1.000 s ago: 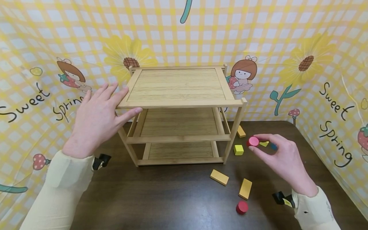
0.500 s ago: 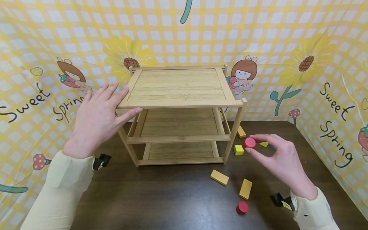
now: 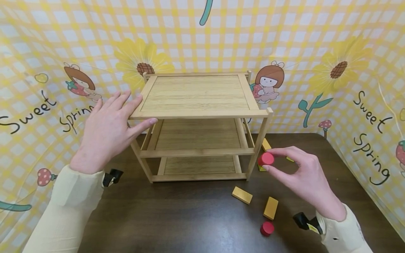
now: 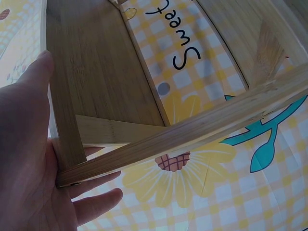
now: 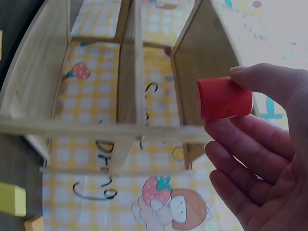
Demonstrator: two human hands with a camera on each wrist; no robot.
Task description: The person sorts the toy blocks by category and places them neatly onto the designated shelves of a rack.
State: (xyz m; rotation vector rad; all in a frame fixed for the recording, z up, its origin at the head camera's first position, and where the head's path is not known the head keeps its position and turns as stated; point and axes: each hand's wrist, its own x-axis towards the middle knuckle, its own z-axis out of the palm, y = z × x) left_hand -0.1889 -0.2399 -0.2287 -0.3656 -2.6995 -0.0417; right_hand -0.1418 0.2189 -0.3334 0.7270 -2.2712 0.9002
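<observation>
My right hand (image 3: 302, 174) pinches a red cylinder block (image 3: 267, 159) between thumb and fingers, in the air just right of the three-tier wooden shelf (image 3: 199, 95). A yellow cube (image 3: 262, 168) lies mostly hidden beneath that cylinder in the head view. In the right wrist view, the red cylinder (image 5: 225, 98) lies sideways near the shelf's top board. My left hand (image 3: 109, 135) rests on the shelf's front left corner, fingers straight and spread. Its thumb (image 4: 38, 72) lies along the board's edge in the left wrist view.
On the dark table (image 3: 177, 214) lie two orange rectangular blocks (image 3: 242, 195) and a second red cylinder (image 3: 267, 228). Another orange block (image 3: 266, 144) sits behind the right hand, with a small yellow piece (image 3: 290, 159) partly hidden by it. A checked cloth (image 3: 202, 38) encloses the back and sides.
My right hand has moved a little left with the red cylinder, bringing it closer to the shelf's right side and over the yellow cube in view. The left hand stays put.
</observation>
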